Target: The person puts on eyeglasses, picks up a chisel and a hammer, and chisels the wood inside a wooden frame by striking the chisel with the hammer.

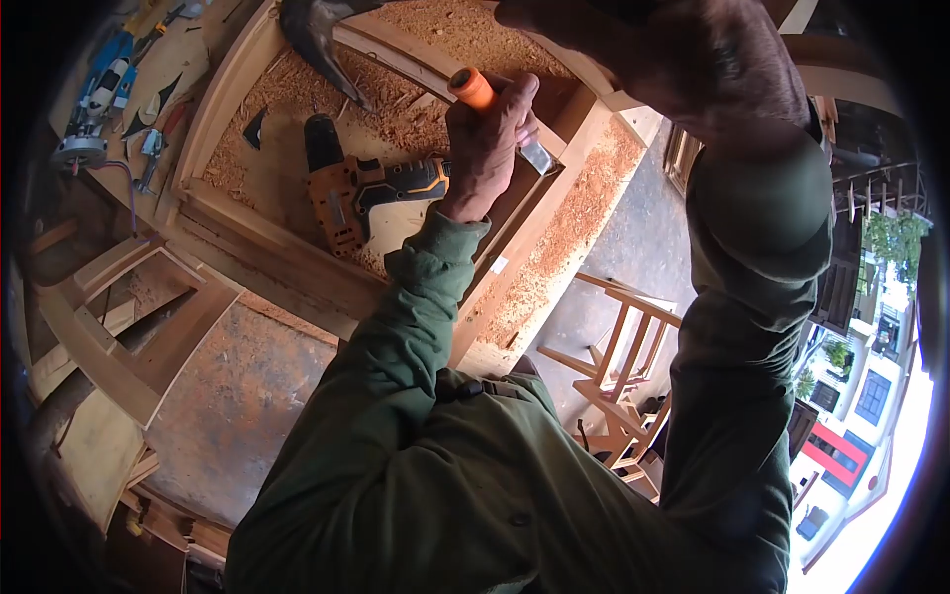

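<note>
Two bare hands of a person in a dark green long-sleeved jacket (475,475) are at work over a large pale brown wooden frame (579,178), seen from above through a round, wide lens. The left hand (488,148), near the upper middle, is curled around a chisel with a bright orange handle (473,89), thumb raised along it; the chisel slants down to the right, and its flat silver blade ends at the inner edge of one beam. The right hand (658,49) is lifted close to the camera, dark and cut off by the top edge, so I cannot tell how its fingers stand. To its left, a dark, curved, claw-like tool head (322,49) hangs over the frame, also partly cut off. Inside the frame, an orange and black cordless drill (332,193) lies on its side, its handle reaching toward the left wrist, near loose reddish-brown wood shavings (391,134). More shavings coat the ledge beyond the beam. At upper left sits a blue and silver power tool (94,99). Below it is a curved wooden frame piece (139,391); at right, a slatted wooden chair frame (625,342) rests on the stained grey floor (242,411).
</note>
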Demonstrator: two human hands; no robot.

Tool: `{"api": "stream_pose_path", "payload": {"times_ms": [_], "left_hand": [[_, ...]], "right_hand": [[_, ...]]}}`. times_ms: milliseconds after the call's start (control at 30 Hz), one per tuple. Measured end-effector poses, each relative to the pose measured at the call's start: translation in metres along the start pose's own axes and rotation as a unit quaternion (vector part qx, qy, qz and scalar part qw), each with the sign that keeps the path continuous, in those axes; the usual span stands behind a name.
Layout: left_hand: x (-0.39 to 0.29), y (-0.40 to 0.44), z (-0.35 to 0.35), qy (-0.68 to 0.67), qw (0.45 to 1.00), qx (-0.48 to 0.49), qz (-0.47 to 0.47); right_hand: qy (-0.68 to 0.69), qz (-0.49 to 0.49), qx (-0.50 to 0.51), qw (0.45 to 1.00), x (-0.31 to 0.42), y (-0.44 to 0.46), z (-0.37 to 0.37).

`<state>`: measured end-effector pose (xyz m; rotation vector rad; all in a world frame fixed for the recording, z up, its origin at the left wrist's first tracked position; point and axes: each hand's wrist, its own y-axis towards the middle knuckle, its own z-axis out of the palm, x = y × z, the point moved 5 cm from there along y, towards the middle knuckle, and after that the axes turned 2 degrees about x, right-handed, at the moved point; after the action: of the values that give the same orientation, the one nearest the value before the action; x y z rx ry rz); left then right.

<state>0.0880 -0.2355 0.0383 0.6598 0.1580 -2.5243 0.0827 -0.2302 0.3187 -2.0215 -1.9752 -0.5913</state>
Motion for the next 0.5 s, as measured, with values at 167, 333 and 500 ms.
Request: {"api": "stream_pose_path", "payload": {"times_ms": [167, 333, 500], "left_hand": [[-0.001, -0.001, 0.006, 0.006, 1.000, 0.000, 0.011], [0.001, 0.001, 0.000, -0.004, 1.000, -0.011, 0.008], [0.008, -0.003, 0.000, -0.040, 0.999, 0.015, 0.014]], "right_hand": [[0.063, 0.046, -0.017, 0.997, 0.000, -0.003, -0.008], [0.018, -0.025, 0.019, 0.999, -0.040, -0.011, 0.013], [-0.222, -0.061, 0.040, 0.972, -0.058, -0.027, 0.036]]}}
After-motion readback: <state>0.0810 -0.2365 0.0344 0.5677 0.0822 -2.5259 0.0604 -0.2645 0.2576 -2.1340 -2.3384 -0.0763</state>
